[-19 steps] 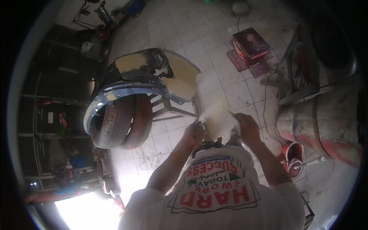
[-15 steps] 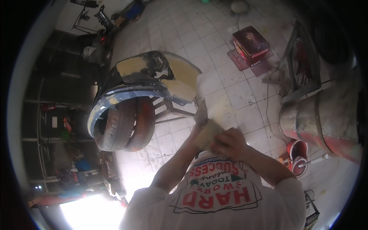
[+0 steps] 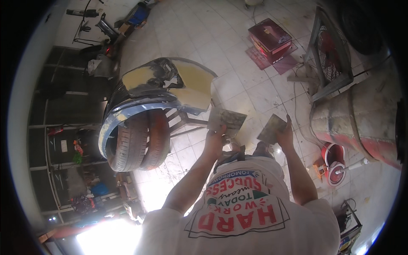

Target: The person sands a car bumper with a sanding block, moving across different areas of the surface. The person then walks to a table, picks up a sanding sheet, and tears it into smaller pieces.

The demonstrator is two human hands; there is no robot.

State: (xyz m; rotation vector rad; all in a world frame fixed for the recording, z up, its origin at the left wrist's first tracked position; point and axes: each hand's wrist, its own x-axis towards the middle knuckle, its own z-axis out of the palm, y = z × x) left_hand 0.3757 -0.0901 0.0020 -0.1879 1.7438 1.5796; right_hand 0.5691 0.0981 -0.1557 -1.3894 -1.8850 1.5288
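- Gripping a smeared grey plate (image 3: 229,119) by its near edge in the left hand (image 3: 216,142), fingers drawn in close; cannot make out the thumb's exact placing.
- Pinching a darker plate (image 3: 272,128) by its right side in the right hand (image 3: 285,135), fingers partly hidden along the edge.
- Held well apart, both in front of the waist, over the tiled floor (image 3: 229,59); cannot tell of what material.
- Can see a yellow-patched curved panel (image 3: 195,91) beyond the left hand, but not its whole support, being hidden partly behind two tyres (image 3: 129,142) and above a metal stand (image 3: 183,121).
- Can barely make out dim contents on the dark shelves (image 3: 63,187) at far left; washed out by glare below.
- Cut off at the top edge, a pale round object (image 3: 253,2); cannot name it.
- Lost partly in shadow at right, beyond the framed fan (image 3: 329,55), a dark round shape (image 3: 361,27).
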